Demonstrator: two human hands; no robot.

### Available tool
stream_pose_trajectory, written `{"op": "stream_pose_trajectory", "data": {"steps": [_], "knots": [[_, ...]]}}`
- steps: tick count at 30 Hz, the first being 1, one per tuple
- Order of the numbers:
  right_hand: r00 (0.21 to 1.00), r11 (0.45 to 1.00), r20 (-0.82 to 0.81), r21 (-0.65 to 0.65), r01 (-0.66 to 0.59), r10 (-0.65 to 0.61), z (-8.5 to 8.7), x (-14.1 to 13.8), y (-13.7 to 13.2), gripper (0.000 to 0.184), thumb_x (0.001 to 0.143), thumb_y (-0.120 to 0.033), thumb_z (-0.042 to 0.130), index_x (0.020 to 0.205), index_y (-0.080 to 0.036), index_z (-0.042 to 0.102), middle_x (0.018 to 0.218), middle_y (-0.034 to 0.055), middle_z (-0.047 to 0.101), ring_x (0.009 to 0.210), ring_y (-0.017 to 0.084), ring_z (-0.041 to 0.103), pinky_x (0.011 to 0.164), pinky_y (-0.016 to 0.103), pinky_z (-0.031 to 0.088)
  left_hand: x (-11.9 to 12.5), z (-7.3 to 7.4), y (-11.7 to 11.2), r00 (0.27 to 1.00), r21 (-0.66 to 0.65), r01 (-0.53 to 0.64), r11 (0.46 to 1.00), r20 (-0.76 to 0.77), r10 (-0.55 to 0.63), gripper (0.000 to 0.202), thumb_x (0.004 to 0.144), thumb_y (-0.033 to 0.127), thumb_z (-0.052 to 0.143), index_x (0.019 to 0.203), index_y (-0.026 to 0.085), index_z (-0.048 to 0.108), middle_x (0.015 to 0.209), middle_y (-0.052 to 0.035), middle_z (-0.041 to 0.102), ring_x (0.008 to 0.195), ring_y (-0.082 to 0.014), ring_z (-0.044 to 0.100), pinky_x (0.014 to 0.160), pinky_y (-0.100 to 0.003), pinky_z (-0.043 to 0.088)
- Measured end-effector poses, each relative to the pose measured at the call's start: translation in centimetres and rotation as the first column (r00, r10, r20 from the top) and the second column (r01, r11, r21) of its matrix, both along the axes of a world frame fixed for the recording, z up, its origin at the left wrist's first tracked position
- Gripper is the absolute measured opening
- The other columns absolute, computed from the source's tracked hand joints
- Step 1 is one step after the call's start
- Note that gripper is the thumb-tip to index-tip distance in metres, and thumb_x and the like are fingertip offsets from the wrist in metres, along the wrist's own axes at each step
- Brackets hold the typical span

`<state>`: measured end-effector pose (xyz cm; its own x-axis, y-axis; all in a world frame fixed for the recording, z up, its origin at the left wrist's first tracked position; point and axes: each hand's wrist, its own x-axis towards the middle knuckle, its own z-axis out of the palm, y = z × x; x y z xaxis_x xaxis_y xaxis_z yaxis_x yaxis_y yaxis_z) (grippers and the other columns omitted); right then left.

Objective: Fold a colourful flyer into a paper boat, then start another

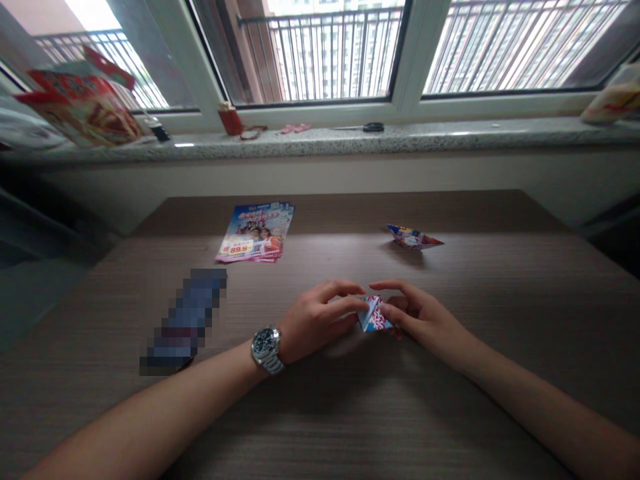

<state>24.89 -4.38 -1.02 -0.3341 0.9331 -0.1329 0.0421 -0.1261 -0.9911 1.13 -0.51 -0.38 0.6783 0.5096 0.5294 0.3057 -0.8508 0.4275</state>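
A small folded piece of blue, white and red printed paper [374, 315] sits at the middle of the wooden table [320, 427]. My left hand [320, 320], with a steel wristwatch [266, 349] on its wrist, pinches the paper's left side. My right hand [420, 321] grips its right side with curved fingers. Both hands rest low over the tabletop. Farther off lies a folded paper boat shape [413, 237], well beyond my right hand. A stack of glossy printed flyers [255, 232] lies beyond my left hand.
A pixelated, blurred blue object [184, 320] lies on the table left of my left forearm. Behind the table runs a granite windowsill [320, 141] holding scissors [373, 127], a red cup [230, 121] and colourful packets [83, 110]. Barred windows stand above it.
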Motion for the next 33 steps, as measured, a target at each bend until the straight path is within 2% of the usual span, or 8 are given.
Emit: {"op": "stream_pose_trajectory", "data": {"steps": [6, 10, 14, 17, 19, 21, 26, 33], "knots": [[0.998, 0.992, -0.004, -0.11, -0.055, 0.055, 0.4, -0.4, -0.1, 0.046, 0.088, -0.055, 0.066, 0.114, -0.019, 0.056, 0.072, -0.0003, 0.068, 0.06, 0.013, 0.061, 0.055, 0.025, 0.049, -0.3, 0.4, 0.0, 0.998, 0.018, 0.015, 1.0, -0.057, -0.014, 0.015, 0.1, 0.021, 0.058, 0.11, 0.022, 0.069, 0.096, -0.0024, 0.069, 0.086, -0.0126, 0.064, 0.075, -0.023, 0.048], [0.996, 0.992, 0.031, -0.095, -0.081, 0.084, 0.5, -0.5, -0.3, 0.046, 0.089, -0.06, 0.061, 0.109, -0.018, 0.058, 0.068, 0.0003, 0.068, 0.057, 0.013, 0.061, 0.054, 0.025, 0.049, -0.1, 0.5, -0.2, 0.997, -0.01, -0.016, 1.0, -0.078, 0.015, 0.016, 0.101, 0.023, 0.057, 0.107, 0.02, 0.071, 0.084, -0.0016, 0.066, 0.074, -0.0112, 0.059, 0.067, -0.022, 0.043], [0.992, 0.999, 0.121, 0.013, -0.047, 0.045, 0.5, -0.2, -0.4, 0.042, 0.096, -0.058, 0.052, 0.104, -0.018, 0.062, 0.066, -0.0003, 0.065, 0.054, 0.012, 0.057, 0.051, 0.024, 0.044, 0.2, 0.7, -0.4, 0.999, -0.088, -0.033, 0.996, -0.039, 0.03, 0.013, 0.099, 0.022, 0.059, 0.1, 0.017, 0.07, 0.083, -0.0018, 0.065, 0.072, -0.0104, 0.058, 0.066, -0.02, 0.043], [0.96, 0.981, 0.274, 0.195, 0.006, -0.06, 0.7, 0.0, -0.4, 0.039, 0.101, -0.052, 0.045, 0.099, -0.019, 0.067, 0.068, 0.0003, 0.063, 0.06, 0.013, 0.057, 0.054, 0.025, 0.043, 0.3, 0.7, -0.5, 0.998, -0.172, -0.039, 0.984, -0.047, 0.031, 0.011, 0.098, 0.019, 0.059, 0.099, 0.017, 0.07, 0.087, -0.0022, 0.066, 0.075, -0.0107, 0.059, 0.069, -0.02, 0.044], [0.935, 0.948, 0.336, 0.32, -0.002, -0.111, 0.9, 0.0, -0.5, 0.032, 0.1, -0.047, 0.05, 0.101, -0.021, 0.069, 0.078, 0.0023, 0.067, 0.07, 0.015, 0.061, 0.06, 0.026, 0.047, 0.3, 0.7, -0.5, 0.998, -0.227, -0.047, 0.973, -0.049, 0.037, 0.01, 0.097, 0.018, 0.059, 0.099, 0.017, 0.069, 0.088, -0.0023, 0.066, 0.076, -0.011, 0.06, 0.069, -0.021, 0.044], [0.931, 0.921, 0.345, 0.389, -0.023, -0.122, 1.1, 0.0, -0.6, 0.024, 0.097, -0.042, 0.058, 0.104, -0.022, 0.069, 0.09, 0.0037, 0.069, 0.08, 0.017, 0.065, 0.068, 0.027, 0.051, 0.4, 0.6, -0.5, 0.998, -0.266, -0.052, 0.962, -0.044, 0.041, 0.009, 0.097, 0.018, 0.06, 0.097, 0.016, 0.069, 0.087, -0.0022, 0.066, 0.075, -0.0111, 0.06, 0.069, -0.021, 0.044], [0.926, 0.913, 0.357, 0.407, -0.036, -0.123, 0.8, -0.3, -1.0, 0.018, 0.095, -0.037, 0.062, 0.103, -0.023, 0.069, 0.088, 0.0026, 0.072, 0.079, 0.016, 0.068, 0.071, 0.027, 0.052, 0.6, 0.3, -0.6, 0.999, -0.315, -0.032, 0.949, -0.047, 0.018, 0.007, 0.096, 0.018, 0.061, 0.097, 0.015, 0.068, 0.086, -0.0021, 0.065, 0.074, -0.0106, 0.06, 0.065, -0.02, 0.043], [0.918, 0.908, 0.369, 0.419, -0.028, -0.142, 0.8, -0.4, -1.1, 0.016, 0.095, -0.035, 0.062, 0.095, -0.021, 0.07, 0.084, 0.0018, 0.073, 0.075, 0.015, 0.068, 0.066, 0.024, 0.05, 0.6, 0.7, -0.9, 0.999, -0.379, -0.035, 0.925, -0.052, 0.017, 0.01, 0.096, 0.024, 0.062, 0.099, 0.016, 0.066, 0.088, -0.0024, 0.067, 0.077, -0.0118, 0.062, 0.071, -0.022, 0.047]]}}
